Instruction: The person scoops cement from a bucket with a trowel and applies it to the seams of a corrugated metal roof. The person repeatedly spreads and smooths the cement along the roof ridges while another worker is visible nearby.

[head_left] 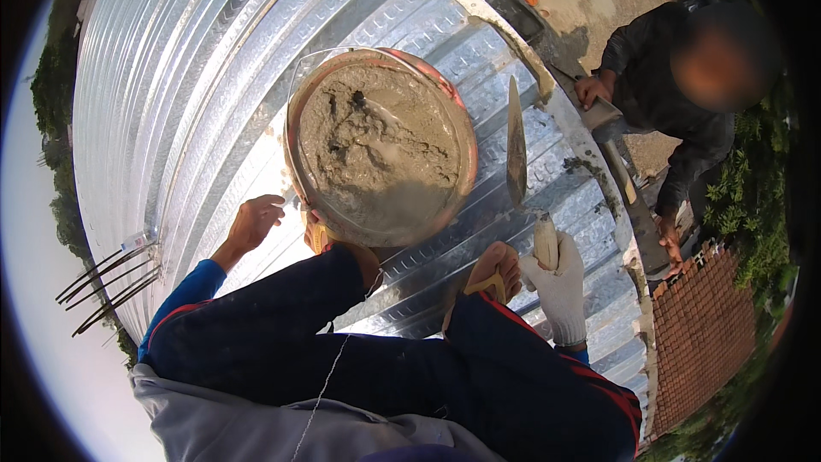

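A round bucket [383, 145] of wet grey mortar, with a reddish rim and wire handle, stands on corrugated shiny metal sheeting [197, 120] by my sandalled feet. Left of the bucket's lower side, my bare left hand [261, 221] is raised with bent, parted fingers, holding nothing. My right hand [556, 278], in a white knitted glove, grips the pale handle of a trowel [516, 137], whose long blade points away from me along the bucket's right side.
Beyond the mortar-smeared sheet edge [530, 60] at right, a co-worker [654, 111] in dark clothing has both hands at the ledge. Red bricks or tiles [697, 338] and greenery lie below there. Rebar rods [98, 282] stick out at the far left.
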Action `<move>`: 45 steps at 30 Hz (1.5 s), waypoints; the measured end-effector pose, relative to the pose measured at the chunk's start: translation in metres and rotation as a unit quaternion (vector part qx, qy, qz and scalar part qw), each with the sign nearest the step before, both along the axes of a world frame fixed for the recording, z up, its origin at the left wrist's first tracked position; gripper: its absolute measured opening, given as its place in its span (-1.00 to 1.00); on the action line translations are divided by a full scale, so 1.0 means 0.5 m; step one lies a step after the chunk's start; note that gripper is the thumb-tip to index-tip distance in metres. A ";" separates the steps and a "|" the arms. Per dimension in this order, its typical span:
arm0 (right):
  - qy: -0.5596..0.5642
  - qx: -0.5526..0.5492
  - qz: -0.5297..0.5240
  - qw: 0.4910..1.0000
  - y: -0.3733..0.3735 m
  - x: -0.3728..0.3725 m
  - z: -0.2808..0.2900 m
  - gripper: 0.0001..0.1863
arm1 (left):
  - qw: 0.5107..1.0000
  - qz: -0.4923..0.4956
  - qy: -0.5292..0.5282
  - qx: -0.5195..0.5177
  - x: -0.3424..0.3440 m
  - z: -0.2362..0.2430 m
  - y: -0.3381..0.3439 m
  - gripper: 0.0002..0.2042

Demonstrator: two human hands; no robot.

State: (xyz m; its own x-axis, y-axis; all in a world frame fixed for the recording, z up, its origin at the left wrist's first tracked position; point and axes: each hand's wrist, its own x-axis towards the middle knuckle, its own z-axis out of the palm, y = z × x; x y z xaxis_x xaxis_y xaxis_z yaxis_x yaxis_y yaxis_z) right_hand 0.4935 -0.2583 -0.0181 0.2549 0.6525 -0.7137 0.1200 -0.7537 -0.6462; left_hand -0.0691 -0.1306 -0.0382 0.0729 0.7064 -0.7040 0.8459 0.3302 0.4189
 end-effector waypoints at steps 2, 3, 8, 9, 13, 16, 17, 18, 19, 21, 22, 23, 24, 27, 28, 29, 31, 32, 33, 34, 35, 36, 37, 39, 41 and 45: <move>0.063 -0.011 -0.011 0.998 -0.023 -0.001 0.008 -0.47 | 0.999 -0.041 0.008 -0.004 -0.012 -0.002 -0.011 -0.65; 0.007 0.006 0.002 1.000 -0.029 -0.008 0.005 -0.45 | 0.999 -0.044 0.022 -0.012 -0.015 -0.006 -0.012 -0.66; -0.078 0.075 0.022 0.994 -0.023 0.018 0.045 -0.45 | 0.998 -0.041 0.042 -0.014 -0.020 -0.011 0.002 -0.65; -0.080 0.078 0.034 0.993 -0.015 0.028 0.062 -0.45 | 0.998 -0.042 0.044 -0.012 -0.018 -0.011 0.008 -0.65; -0.156 0.169 0.187 0.955 0.042 0.056 0.149 -0.49 | 0.998 -0.048 0.044 -0.008 0.000 0.002 0.033 -0.66; -0.207 0.186 0.318 0.906 0.106 0.065 0.227 -0.48 | 0.998 -0.040 0.041 -0.009 0.026 0.017 0.054 -0.65; -0.211 0.181 0.323 0.905 0.127 0.061 0.252 -0.48 | 0.999 -0.035 0.039 -0.006 0.036 0.023 0.064 -0.65; -0.226 0.188 0.316 0.902 0.147 0.052 0.276 -0.47 | 0.999 -0.029 0.036 -0.003 0.045 0.029 0.074 -0.65; -0.242 0.194 0.308 0.900 0.164 0.040 0.298 -0.47 | 0.999 -0.029 0.015 0.020 0.054 0.036 0.087 -0.65; -0.253 0.197 0.326 0.890 0.204 0.028 0.341 -0.44 | 0.998 -0.020 -0.040 0.047 0.070 0.050 0.118 -0.62; -0.260 0.174 0.348 0.884 0.223 0.024 0.359 -0.44 | 0.996 -0.019 -0.065 0.064 0.078 0.057 0.134 -0.60; -0.260 0.155 0.369 0.879 0.244 0.022 0.374 -0.43 | 0.993 -0.014 -0.085 0.083 0.087 0.063 0.148 -0.61; -0.260 0.124 0.382 0.878 0.261 0.017 0.384 -0.43 | 0.988 -0.010 -0.113 0.109 0.097 0.067 0.161 -0.63; -0.257 0.171 0.426 0.851 0.302 -0.002 0.401 -0.45 | 0.974 -0.019 -0.163 0.155 0.119 0.078 0.196 -0.51; -0.249 0.174 0.434 0.848 0.314 -0.008 0.408 -0.46 | 0.973 -0.012 -0.165 0.161 0.128 0.081 0.204 -0.48; -0.224 0.145 0.428 0.864 0.326 -0.016 0.416 -0.45 | 0.971 -0.013 -0.176 0.164 0.135 0.084 0.210 -0.47; -0.222 0.152 0.458 0.847 0.357 -0.028 0.425 -0.47 | 0.967 -0.015 -0.192 0.168 0.148 0.092 0.219 -0.46; -0.211 0.134 0.460 0.852 0.373 -0.032 0.428 -0.48 | 0.969 -0.020 -0.184 0.162 0.152 0.098 0.223 -0.42; -0.199 0.048 0.406 0.891 0.388 -0.033 0.430 -0.46 | 0.971 -0.026 -0.177 0.157 0.157 0.104 0.228 -0.38; -0.185 0.024 0.419 0.888 0.404 -0.031 0.430 -0.45 | 0.974 -0.032 -0.165 0.151 0.161 0.110 0.231 -0.34; -0.181 -0.019 0.426 0.886 0.420 -0.027 0.424 -0.45 | 0.974 -0.031 -0.167 0.149 0.164 0.117 0.232 -0.36; -0.177 -0.060 0.431 0.883 0.427 -0.019 0.425 -0.44 | 0.975 -0.040 -0.153 0.154 0.165 0.127 0.233 -0.39; -0.197 0.097 0.477 0.851 0.421 -0.025 0.389 -0.44 | 0.977 -0.047 -0.134 0.157 0.165 0.138 0.232 -0.42; -0.194 0.134 0.524 0.818 0.428 -0.007 0.369 -0.46 | 0.975 -0.045 -0.101 0.192 0.171 0.161 0.225 -0.51; -0.201 0.153 0.556 0.792 0.434 0.012 0.349 -0.53 | 0.966 -0.028 -0.070 0.248 0.180 0.190 0.211 -0.64; -0.266 0.353 0.571 0.692 0.420 0.024 0.327 -0.54 | 0.963 -0.026 -0.014 0.267 0.189 0.286 0.183 -0.65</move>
State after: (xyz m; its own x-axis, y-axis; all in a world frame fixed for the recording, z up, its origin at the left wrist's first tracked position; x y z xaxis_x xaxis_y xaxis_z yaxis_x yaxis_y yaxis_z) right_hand 0.5055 -0.0480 0.1452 -0.6094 0.7840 -0.1181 0.7399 0.5087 -0.4401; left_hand 0.0253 -0.0390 0.1049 0.1315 0.9624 -0.2377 0.8412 0.0185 0.5404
